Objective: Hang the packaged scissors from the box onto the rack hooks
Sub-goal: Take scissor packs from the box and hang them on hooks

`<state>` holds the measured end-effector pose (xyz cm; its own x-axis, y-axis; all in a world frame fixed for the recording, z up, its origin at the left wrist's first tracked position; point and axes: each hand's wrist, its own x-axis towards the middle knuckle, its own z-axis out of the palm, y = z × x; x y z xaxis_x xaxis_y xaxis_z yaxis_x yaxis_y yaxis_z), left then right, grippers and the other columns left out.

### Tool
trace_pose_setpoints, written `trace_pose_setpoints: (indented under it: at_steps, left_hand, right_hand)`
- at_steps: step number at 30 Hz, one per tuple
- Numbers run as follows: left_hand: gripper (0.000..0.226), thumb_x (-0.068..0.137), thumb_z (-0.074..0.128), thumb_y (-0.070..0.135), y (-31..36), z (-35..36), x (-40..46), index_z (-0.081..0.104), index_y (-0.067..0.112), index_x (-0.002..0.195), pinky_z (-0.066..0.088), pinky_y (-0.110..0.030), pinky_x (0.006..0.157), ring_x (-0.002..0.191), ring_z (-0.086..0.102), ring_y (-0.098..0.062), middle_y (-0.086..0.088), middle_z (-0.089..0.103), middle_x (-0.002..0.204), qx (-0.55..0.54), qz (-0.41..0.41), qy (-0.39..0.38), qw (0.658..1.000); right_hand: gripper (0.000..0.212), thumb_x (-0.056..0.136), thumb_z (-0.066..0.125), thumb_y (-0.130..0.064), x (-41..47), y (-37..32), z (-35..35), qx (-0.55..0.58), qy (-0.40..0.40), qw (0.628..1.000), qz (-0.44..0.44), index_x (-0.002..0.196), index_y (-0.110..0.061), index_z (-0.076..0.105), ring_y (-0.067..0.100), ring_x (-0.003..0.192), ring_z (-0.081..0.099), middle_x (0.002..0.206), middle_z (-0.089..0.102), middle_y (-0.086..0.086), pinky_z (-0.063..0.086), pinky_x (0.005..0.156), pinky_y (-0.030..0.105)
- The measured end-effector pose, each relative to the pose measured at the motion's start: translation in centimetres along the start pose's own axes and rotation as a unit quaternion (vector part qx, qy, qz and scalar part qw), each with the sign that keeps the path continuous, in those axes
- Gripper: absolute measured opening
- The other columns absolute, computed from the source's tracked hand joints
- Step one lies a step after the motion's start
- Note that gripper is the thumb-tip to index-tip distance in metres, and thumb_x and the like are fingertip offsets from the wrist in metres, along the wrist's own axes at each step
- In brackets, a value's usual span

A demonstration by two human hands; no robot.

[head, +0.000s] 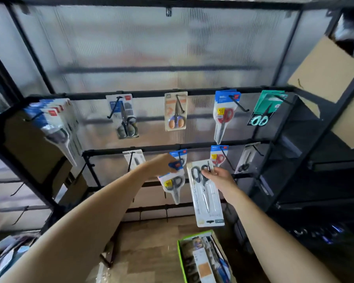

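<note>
My left hand [165, 163] pinches a blue-carded scissors pack [173, 180] at a lower rack hook [180, 155]; my right hand [218, 177] grips a long grey pack [205, 196] (upside down), above the green box [200, 258].

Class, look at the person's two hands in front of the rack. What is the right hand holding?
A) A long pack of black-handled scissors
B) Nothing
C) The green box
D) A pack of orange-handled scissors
A: the right hand grips the long pack of black-handled scissors near its top, while the left hand holds a blue-topped pack at a lower hook.
</note>
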<state>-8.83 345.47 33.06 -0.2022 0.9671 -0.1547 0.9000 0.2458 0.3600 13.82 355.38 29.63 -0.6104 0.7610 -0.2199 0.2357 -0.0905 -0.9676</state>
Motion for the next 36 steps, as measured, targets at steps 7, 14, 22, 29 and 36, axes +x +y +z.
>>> trace_pose_setpoints:
  at_steps: [7, 14, 22, 29, 36]
  left_hand:
    - [0.007, 0.098, 0.048, 0.017, -1.3, -3.0, -0.7, 0.055, 0.017, 0.097, 0.043, -0.029, 0.071, 0.077, 0.052, -0.018, -0.003, 0.058, 0.092, 0.033, 0.037, -0.064, 0.997]
    - [0.019, 0.1, 0.039, 0.018, -2.2, -6.0, -2.9, 0.054, 0.025, 0.111, 0.06, -0.04, 0.067, 0.085, 0.068, -0.033, -0.007, 0.057, 0.101, -0.001, -0.001, -0.157, 0.988]
    - [0.025, 0.099, 0.043, 0.015, -5.4, -6.9, -3.7, 0.052, 0.018, 0.122, 0.047, -0.036, 0.064, 0.077, 0.053, -0.023, -0.01, 0.061, 0.107, 0.027, 0.02, -0.064, 0.997]
    - [0.043, 0.091, 0.038, 0.003, -8.2, -5.2, -4.1, 0.072, 0.03, 0.086, 0.053, -0.037, 0.068, 0.074, 0.057, -0.023, -0.009, 0.07, 0.103, -0.03, -0.034, -0.042, 0.998]
    - [0.039, 0.091, 0.04, -0.002, -8.2, -4.6, -4.7, 0.073, 0.014, 0.104, 0.044, -0.019, 0.056, 0.067, 0.053, -0.018, -0.008, 0.068, 0.093, -0.041, -0.077, -0.049, 0.995]
  right_hand:
    - [0.022, 0.082, 0.078, -0.034, 0.3, -1.8, 2.5, 0.012, 0.044, 0.999, -0.011, 0.093, -0.016, 0.074, 0.02, 0.099, 0.067, 0.091, 0.076, -0.004, 0.046, 0.092, 0.034]
    - [0.017, 0.078, 0.077, -0.027, -0.1, -3.2, 5.5, 0.077, 0.101, 0.992, -0.012, 0.09, -0.015, 0.076, 0.024, 0.098, 0.068, 0.091, 0.076, 0.001, 0.049, 0.09, 0.039]
    - [0.009, 0.088, 0.063, -0.007, -0.3, -4.3, 7.5, 0.156, 0.092, 0.983, 0.009, 0.093, -0.014, 0.066, 0.027, 0.079, 0.07, 0.086, 0.073, 0.01, 0.058, 0.075, 0.045]
    - [0.026, 0.089, 0.055, 0.003, -0.2, -4.9, 7.1, 0.23, 0.064, 0.971, 0.033, 0.101, -0.018, 0.063, 0.031, 0.088, 0.07, 0.093, 0.072, 0.012, 0.057, 0.068, 0.043]
    - [0.018, 0.093, 0.064, -0.031, 0.5, -4.5, 6.8, 0.266, 0.112, 0.953, 0.096, 0.102, -0.015, 0.065, 0.028, 0.09, 0.071, 0.096, 0.075, 0.012, 0.059, 0.068, 0.043]
